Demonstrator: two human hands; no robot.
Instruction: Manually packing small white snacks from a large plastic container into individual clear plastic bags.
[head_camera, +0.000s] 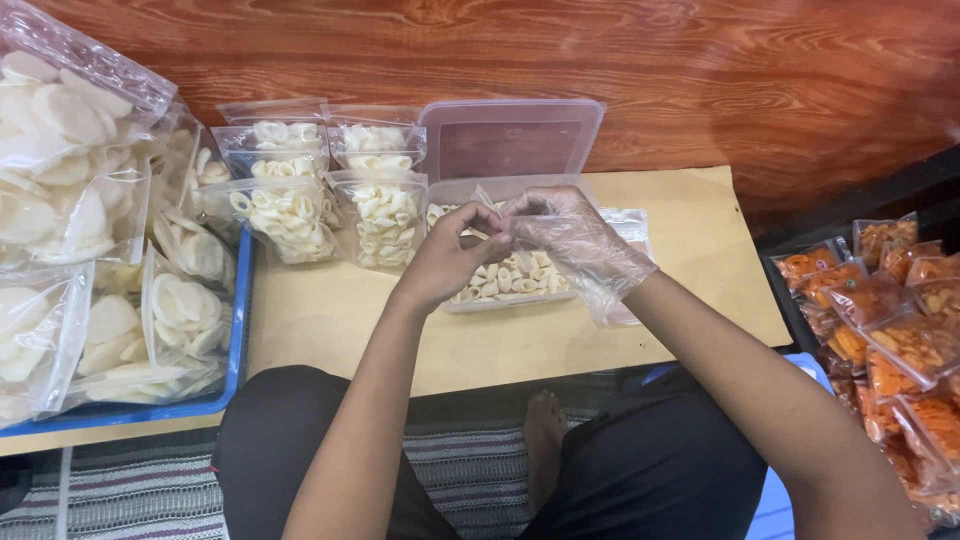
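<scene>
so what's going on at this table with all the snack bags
A seated person works over a clear tub of pale shell-shaped crackers on a low wooden table. The right hand, in a thin plastic glove, and the bare left hand meet above the tub, pinching something small and clear between them. Filled bags stand behind the tub, with its lid leaning behind. A blue tray of white cracker bags sits on the left, orange snack bags on the right.
</scene>
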